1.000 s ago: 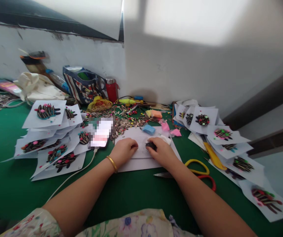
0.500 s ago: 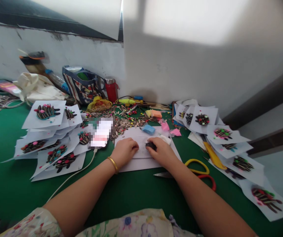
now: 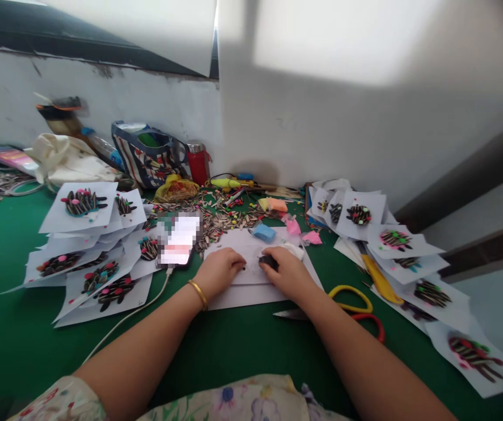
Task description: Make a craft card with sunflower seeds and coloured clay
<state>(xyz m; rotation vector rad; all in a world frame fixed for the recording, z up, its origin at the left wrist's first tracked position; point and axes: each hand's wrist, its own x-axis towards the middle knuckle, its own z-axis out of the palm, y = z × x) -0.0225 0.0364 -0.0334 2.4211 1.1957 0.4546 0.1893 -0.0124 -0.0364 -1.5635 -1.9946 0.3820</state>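
A sheet of white paper (image 3: 251, 297) lies in front of me, with a smaller white sheet (image 3: 251, 275) on top bearing faint marks. My left hand (image 3: 219, 270) rests at its left side, thumb and fingers pinched together. A tiny dark bit (image 3: 244, 268) shows at those fingertips. Over the right side of the paper, my right hand (image 3: 290, 272) curls around a black lump (image 3: 269, 261) that looks like modelling clay. Just behind that hand is a white packet (image 3: 294, 250). A blue clay packet (image 3: 264, 233) sits at the paper's far edge.
Scissors (image 3: 351, 298) lie partly beneath my right forearm. Seed-decorated cards (image 3: 85, 204) are stacked at left, more cards (image 3: 395, 237) at right with a yellow-handled tool (image 3: 380, 280). A charging phone (image 3: 181, 240), scattered seeds (image 3: 216, 219), pink clay packets (image 3: 292, 225) and a red flask (image 3: 197, 165) stand around.
The camera view has shifted slightly. A tiny dark bit now shows at my left fingertips. My right hand stays on the black lump, with little movement.
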